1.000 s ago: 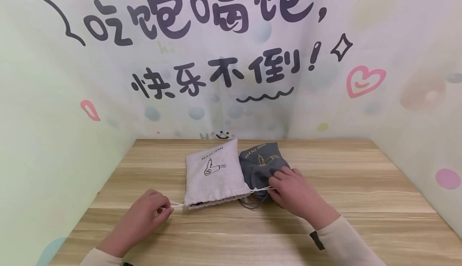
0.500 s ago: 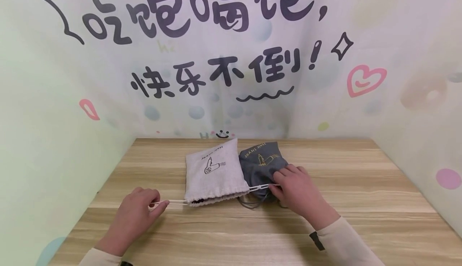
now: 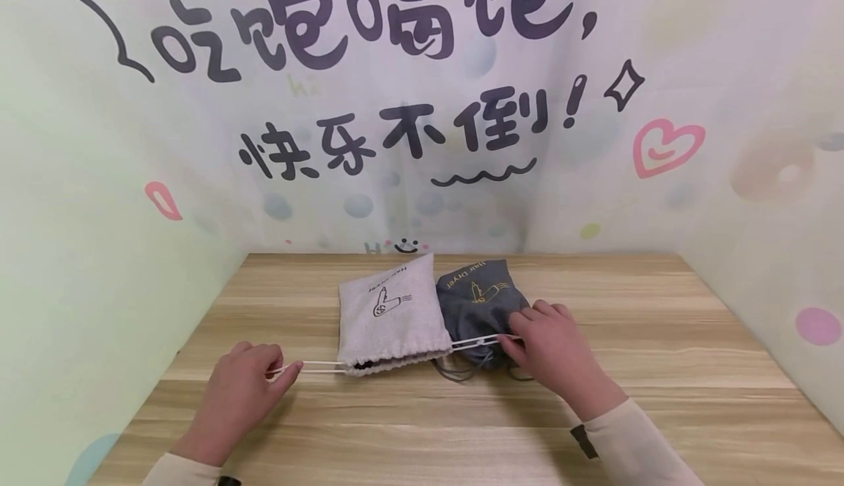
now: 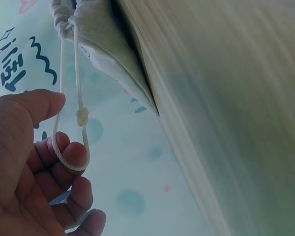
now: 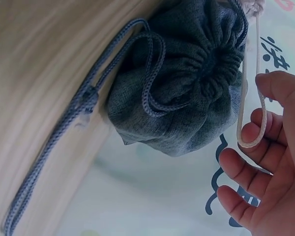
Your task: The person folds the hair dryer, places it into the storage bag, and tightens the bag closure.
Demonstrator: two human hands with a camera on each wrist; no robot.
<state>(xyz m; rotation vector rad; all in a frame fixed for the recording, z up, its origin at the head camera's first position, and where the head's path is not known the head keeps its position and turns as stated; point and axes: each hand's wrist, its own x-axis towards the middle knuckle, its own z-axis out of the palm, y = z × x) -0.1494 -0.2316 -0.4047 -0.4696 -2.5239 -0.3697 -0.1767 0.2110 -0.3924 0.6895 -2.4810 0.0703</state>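
Observation:
A light grey drawstring bag (image 3: 389,317) with a black hair dryer print lies on the table, its gathered mouth facing me and partly open. My left hand (image 3: 240,398) holds the loop of the white drawstring (image 3: 323,366) at the mouth's left end. The left wrist view shows this knotted loop (image 4: 79,78) hooked over curled fingers. On the other side, my right hand (image 3: 554,347) holds the opposite cord loop (image 5: 241,108) round its fingers. Both cords are stretched out sideways. Behind the right cord sits a dark grey drawstring bag (image 3: 478,306), its mouth gathered tight.
Dark cords (image 5: 44,147) of the grey-blue bag trail over the wooden table (image 3: 422,427). A white printed cloth (image 3: 422,200) hangs along the table's back edge, with pale walls at both sides.
Both hands have moved outward, the left to the left and the right to the right. More white cord shows at each end, and the light bag's mouth has narrowed slightly.

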